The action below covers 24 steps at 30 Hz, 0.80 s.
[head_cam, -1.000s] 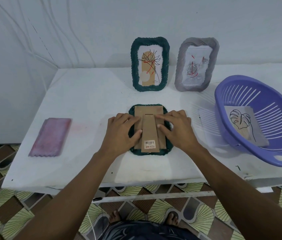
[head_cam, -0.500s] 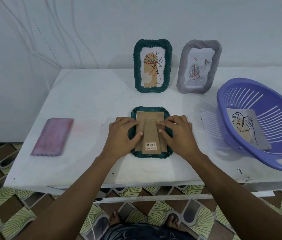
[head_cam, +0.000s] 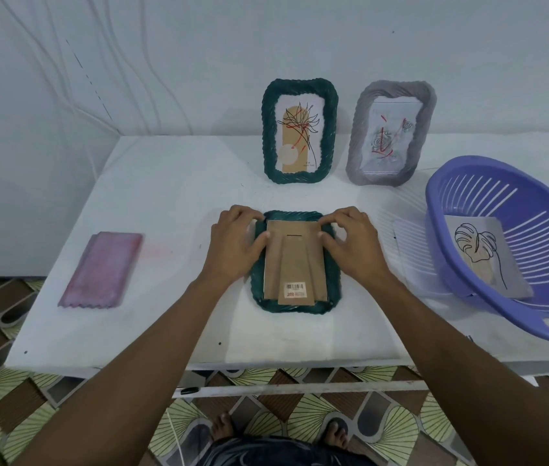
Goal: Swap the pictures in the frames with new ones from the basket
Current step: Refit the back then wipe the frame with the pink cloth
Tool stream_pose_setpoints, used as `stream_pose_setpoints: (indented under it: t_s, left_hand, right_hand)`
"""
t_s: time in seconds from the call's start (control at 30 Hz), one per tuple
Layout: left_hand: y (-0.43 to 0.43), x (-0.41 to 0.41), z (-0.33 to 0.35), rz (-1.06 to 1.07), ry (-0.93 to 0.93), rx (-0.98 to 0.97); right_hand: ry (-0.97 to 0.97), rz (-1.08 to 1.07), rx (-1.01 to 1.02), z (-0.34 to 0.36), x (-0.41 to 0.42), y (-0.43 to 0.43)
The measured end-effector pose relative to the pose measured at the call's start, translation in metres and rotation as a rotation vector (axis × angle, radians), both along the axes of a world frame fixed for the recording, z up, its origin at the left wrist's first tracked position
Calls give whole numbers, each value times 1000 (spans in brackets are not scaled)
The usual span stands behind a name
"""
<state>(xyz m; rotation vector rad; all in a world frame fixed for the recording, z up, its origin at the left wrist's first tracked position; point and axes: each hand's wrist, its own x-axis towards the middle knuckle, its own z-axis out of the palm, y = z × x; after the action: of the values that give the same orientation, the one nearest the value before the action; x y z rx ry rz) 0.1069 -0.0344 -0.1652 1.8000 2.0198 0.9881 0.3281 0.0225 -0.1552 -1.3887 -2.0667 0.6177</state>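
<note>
Gripping one flat frame (head_cam: 295, 264) of three, left hand (head_cam: 234, 245) and right hand (head_cam: 353, 245) curl on it.

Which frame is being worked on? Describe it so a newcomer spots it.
On the white table, look at the near middle, between the person's left hand and right hand. A dark green frame lies flat there, face down. Unlike the standing green frame and grey frame by the wall, it shows a brown cardboard back with a barcode sticker.

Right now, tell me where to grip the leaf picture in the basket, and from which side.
Probably the leaf picture's lower right corner, reached from above over the basket's near rim: the sheet lies flat on the sloping slats, and that corner sits nearest it.
</note>
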Motion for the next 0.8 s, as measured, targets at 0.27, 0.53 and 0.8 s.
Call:
stream_pose_setpoints:
  t_s: [0.27,0.53,0.8]
  left_hand:
    - [14,-2,-2,-30,12,-36]
    - [19,-6,-1,-48,18,-91]
    - [23,-11,3,-112,-21,-133]
  right_hand:
    - [-112,15,-57,-3,1,17]
    - [-101,38,-110,-1,2,23]
    - [-68,62,-86,-4,4,25]
